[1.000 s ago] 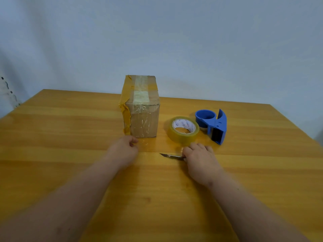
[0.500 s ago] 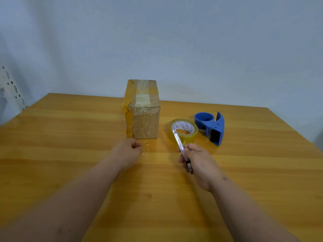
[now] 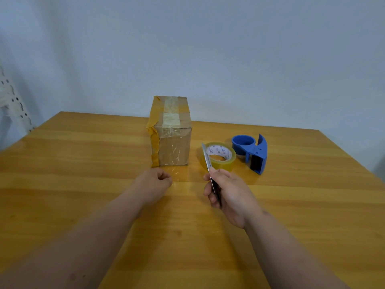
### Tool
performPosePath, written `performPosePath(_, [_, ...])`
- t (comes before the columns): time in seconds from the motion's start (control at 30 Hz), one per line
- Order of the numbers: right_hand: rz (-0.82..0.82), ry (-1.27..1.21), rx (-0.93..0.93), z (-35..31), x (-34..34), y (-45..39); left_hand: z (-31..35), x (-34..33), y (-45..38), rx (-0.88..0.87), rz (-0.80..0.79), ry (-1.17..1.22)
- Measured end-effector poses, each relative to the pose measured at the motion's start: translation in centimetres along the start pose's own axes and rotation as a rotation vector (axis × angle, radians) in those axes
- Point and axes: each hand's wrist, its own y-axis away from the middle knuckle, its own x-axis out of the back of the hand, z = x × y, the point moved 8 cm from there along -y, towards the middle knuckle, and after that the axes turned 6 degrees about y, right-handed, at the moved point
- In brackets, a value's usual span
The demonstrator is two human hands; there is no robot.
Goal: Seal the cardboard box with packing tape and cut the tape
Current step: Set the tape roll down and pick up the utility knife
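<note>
A small cardboard box [image 3: 174,147] stands upright on the wooden table [image 3: 83,163], wrapped in yellowish and clear tape. A clear tape strip [image 3: 177,174] runs from its near bottom edge along the table to my left hand [image 3: 153,183], whose fingers are pinched on it. My right hand [image 3: 226,192] grips a utility knife [image 3: 206,159], its blade pointing up and away, in front of the tape roll [image 3: 219,156] that lies flat to the right of the box.
A blue tape dispenser [image 3: 253,152] sits right of the roll. A white perforated rack [image 3: 12,105] stands beyond the table's far left corner. A pale wall backs the table.
My right hand picked the knife up off the table and raised its blade upright. My left hand stayed pinched by the box's base.
</note>
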Motion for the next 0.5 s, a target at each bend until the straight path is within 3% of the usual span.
performPosePath(0.5, [0.018, -0.027, -0.04, 0.64, -0.12, -0.51, -0.05, 0.14, -0.12, -0.011, 0.002, -0.02])
